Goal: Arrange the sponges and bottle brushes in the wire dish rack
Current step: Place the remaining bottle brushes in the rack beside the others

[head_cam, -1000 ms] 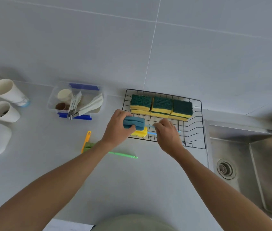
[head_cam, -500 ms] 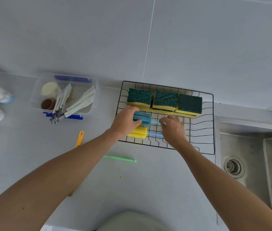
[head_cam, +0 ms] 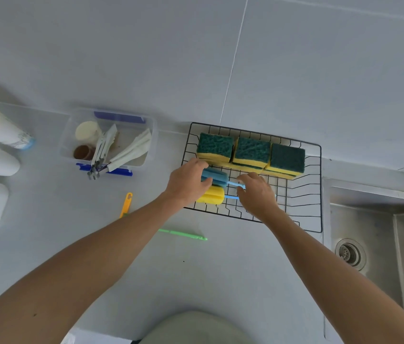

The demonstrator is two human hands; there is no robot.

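Rack: three sponges beyond the fingers; yellow brush just below them.
Left hand: fingers pinching blue brush head.
Right hand: fingers pinching its handle.

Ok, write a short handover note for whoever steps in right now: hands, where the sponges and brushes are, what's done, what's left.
Left hand: gripping the blue foam head of the blue-handled bottle brush inside the black wire dish rack.
Right hand: pinching that brush's thin handle.
Done: three green-and-yellow scrub sponges stand in a row along the rack's back; the yellow foam-head brush lies in the rack's front left.
Left: settle the blue brush beside the yellow one, then bring in the green-handled brush and the orange-handled brush, both lying on the grey counter.
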